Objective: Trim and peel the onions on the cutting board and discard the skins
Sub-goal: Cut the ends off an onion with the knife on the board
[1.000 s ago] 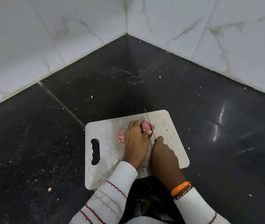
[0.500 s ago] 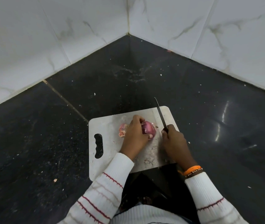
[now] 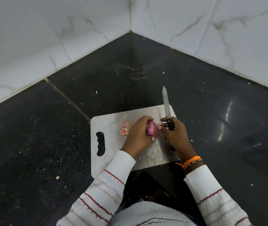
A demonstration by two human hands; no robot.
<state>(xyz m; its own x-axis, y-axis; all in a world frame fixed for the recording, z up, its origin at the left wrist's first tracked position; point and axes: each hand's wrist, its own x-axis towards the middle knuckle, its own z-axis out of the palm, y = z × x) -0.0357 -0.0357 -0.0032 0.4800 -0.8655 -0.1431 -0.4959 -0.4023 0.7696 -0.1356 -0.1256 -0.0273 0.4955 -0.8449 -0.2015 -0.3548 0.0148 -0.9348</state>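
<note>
Seen from above: white cutting board (image 3: 110, 121) lying on a black speckled counter (image 3: 32, 136) in a corner of white marbled wall tiles (image 3: 24, 38). Handle slot (image 3: 100, 143) at the board's left edge. Red onion (image 3: 152, 130) held over the middle of the board, gripped in the left hand (image 3: 139, 136), fingers curled around its far side and thumb beneath. Right hand (image 3: 175, 136) just beside the onion, closed around the black handle of a knife (image 3: 167, 108), blade pointing away toward the corner, tip past the board's far edge. Right thumb and forefinger pinching at the onion's right end; whether skin is caught between them, hard to tell. Loose piece of pinkish onion skin (image 3: 126, 127) lying on the board, just left of the left hand. Pale scraps scattered on the board near the wrists. Orange bracelet (image 3: 192, 160) on the right wrist; white sleeves (image 3: 112, 180) with red stripes.
</note>
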